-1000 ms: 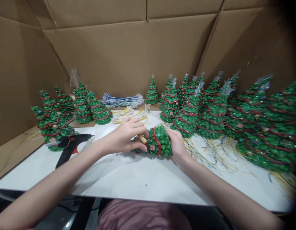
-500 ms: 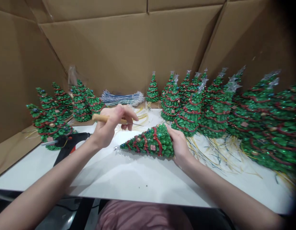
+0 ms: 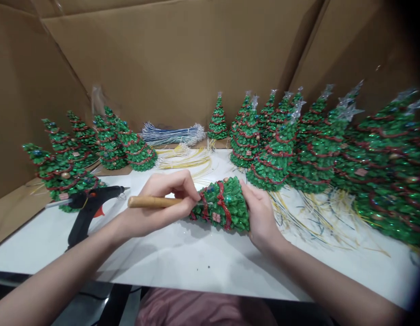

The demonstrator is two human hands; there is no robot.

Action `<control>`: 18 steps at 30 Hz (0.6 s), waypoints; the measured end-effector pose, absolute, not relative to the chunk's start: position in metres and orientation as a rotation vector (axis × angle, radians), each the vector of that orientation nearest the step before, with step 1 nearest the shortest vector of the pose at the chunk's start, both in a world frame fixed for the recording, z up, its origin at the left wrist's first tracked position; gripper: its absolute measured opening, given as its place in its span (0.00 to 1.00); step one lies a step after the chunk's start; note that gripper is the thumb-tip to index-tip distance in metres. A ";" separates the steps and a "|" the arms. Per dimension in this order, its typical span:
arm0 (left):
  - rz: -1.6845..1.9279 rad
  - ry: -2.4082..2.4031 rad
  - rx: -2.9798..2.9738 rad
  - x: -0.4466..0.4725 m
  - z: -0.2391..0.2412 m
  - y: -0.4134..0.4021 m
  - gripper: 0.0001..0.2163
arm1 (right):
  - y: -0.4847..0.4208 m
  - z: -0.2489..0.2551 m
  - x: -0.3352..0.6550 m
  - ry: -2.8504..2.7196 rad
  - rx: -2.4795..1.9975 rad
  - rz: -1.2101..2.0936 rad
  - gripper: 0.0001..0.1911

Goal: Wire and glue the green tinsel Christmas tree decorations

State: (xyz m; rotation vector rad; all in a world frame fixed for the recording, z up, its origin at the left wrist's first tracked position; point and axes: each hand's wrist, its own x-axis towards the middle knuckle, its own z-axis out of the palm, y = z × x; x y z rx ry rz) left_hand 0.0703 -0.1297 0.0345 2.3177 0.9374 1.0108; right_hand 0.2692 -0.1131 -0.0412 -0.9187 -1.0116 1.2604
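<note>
Near the white table's (image 3: 196, 267) left edge lies a black glue gun (image 3: 85, 209), then our left hand (image 3: 158, 203) pinches a wooden-handled tool (image 3: 150, 202) against the small green glittery cone tree (image 3: 223, 204), lying mid-table, its base gripped by our right hand (image 3: 260, 215).
</note>
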 end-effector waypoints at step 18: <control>0.929 0.912 2.651 0.078 0.033 -0.143 0.05 | -0.119 -0.041 0.268 -1.072 -0.838 1.228 0.15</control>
